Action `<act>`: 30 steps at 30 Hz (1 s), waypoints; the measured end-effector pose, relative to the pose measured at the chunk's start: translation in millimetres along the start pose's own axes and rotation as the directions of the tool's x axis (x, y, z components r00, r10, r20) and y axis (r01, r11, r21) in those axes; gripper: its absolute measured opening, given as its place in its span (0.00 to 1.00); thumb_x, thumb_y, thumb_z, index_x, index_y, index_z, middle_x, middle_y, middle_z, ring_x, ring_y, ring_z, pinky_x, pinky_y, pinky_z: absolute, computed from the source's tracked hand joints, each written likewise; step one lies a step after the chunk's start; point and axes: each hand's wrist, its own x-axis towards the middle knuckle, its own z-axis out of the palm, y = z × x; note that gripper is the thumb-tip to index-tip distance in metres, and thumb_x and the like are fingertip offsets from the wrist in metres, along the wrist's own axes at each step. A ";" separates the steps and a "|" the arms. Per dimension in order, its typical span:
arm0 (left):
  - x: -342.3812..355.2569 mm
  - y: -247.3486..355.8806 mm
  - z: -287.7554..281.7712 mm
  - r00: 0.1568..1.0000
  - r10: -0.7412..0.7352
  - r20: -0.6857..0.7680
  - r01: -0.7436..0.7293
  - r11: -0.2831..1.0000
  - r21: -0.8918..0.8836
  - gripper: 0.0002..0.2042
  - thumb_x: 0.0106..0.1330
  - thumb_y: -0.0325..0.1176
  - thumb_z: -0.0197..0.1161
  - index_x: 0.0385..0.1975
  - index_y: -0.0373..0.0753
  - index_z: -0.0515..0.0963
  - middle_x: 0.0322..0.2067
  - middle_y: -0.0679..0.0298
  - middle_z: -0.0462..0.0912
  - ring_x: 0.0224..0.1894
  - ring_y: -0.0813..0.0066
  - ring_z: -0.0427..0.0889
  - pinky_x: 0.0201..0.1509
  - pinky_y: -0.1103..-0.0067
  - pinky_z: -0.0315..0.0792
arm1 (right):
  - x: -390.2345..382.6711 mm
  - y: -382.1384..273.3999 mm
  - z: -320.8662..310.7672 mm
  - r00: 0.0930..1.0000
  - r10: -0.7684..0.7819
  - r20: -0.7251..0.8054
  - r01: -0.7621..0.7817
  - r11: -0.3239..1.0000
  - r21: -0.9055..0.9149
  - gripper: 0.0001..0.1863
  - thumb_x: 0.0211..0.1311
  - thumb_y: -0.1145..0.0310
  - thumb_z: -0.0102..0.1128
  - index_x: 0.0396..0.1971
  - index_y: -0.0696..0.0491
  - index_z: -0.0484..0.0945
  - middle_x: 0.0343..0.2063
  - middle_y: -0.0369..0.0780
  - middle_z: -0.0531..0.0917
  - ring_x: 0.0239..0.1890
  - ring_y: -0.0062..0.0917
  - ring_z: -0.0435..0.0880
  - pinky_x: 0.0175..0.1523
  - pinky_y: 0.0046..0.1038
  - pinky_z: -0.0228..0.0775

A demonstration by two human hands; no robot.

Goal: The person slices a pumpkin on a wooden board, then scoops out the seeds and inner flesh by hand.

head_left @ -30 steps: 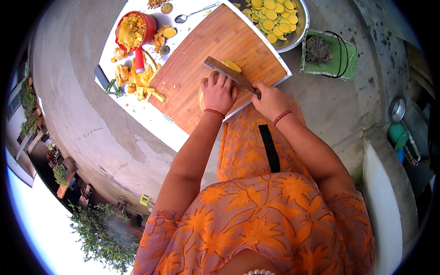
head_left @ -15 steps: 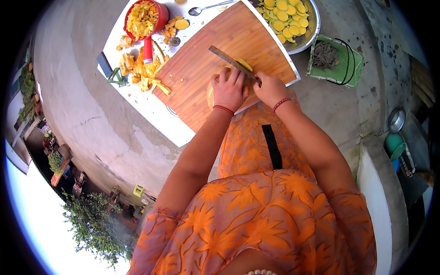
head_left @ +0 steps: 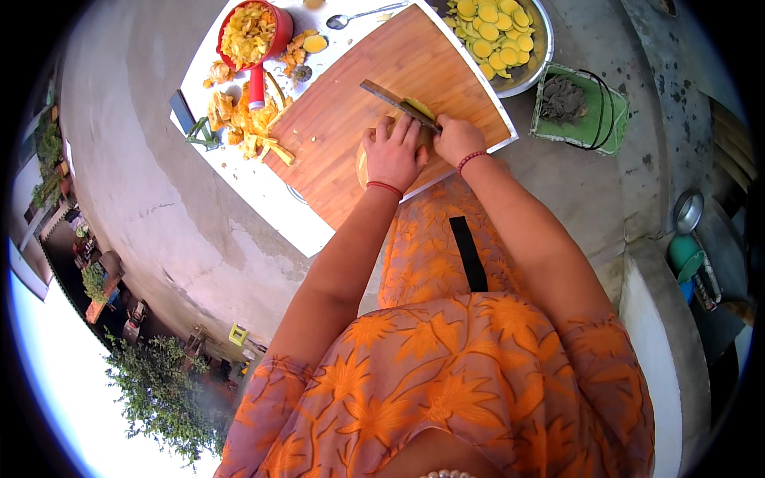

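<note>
Shifted slightly up-left since prev frame, R hand grips knife, long axis upper-left to lower-right, just above L hand, which curls over yellow veg on chopping board, upper ctr.

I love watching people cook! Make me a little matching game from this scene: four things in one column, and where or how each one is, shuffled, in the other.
Things:
1. Knife
2. Spoon
3. Pile of yellow slices
4. Green container

Place or state:
A. In the metal bowl
B. Holding a dark grey clump
C. In the fingers of the right hand
D. On the white table, beside the cutting board

Pairs: 1-C, 2-D, 3-A, 4-B
</note>
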 end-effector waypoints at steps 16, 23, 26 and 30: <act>0.2 0.2 2.4 0.999 0.037 -0.012 -0.037 0.999 0.002 0.24 0.52 0.43 0.65 0.51 0.46 0.78 0.55 0.68 0.76 0.59 0.62 0.70 0.58 0.60 0.63 | -11.3 23.7 -0.6 0.996 -0.079 -0.049 0.085 0.989 0.119 0.13 0.59 0.63 0.59 0.41 0.53 0.82 0.34 0.50 0.86 0.40 0.46 0.85 0.48 0.45 0.77; -1.4 2.0 -0.2 0.999 0.023 0.030 -0.024 0.999 0.035 0.21 0.53 0.42 0.65 0.48 0.44 0.80 0.54 0.68 0.77 0.59 0.61 0.69 0.59 0.59 0.62 | -67.5 23.8 -31.0 0.987 -0.141 -0.078 0.151 0.980 0.134 0.11 0.58 0.64 0.58 0.36 0.55 0.81 0.31 0.51 0.85 0.37 0.46 0.85 0.44 0.45 0.77; 0.5 1.6 -1.0 0.999 0.035 0.015 -0.036 0.999 0.018 0.21 0.53 0.42 0.65 0.49 0.44 0.80 0.54 0.68 0.77 0.59 0.61 0.70 0.59 0.59 0.62 | -71.1 23.1 -37.5 0.991 -0.121 -0.064 0.129 0.981 0.143 0.10 0.58 0.65 0.58 0.34 0.55 0.80 0.30 0.50 0.85 0.37 0.46 0.85 0.44 0.46 0.77; -2.0 -0.1 0.0 0.999 0.043 0.030 -0.044 0.999 0.030 0.22 0.54 0.42 0.65 0.49 0.44 0.80 0.53 0.68 0.77 0.58 0.61 0.70 0.59 0.58 0.62 | -77.8 24.8 -37.2 0.992 -0.116 -0.042 0.121 0.981 0.151 0.10 0.58 0.67 0.58 0.36 0.57 0.81 0.30 0.52 0.85 0.37 0.48 0.84 0.43 0.45 0.76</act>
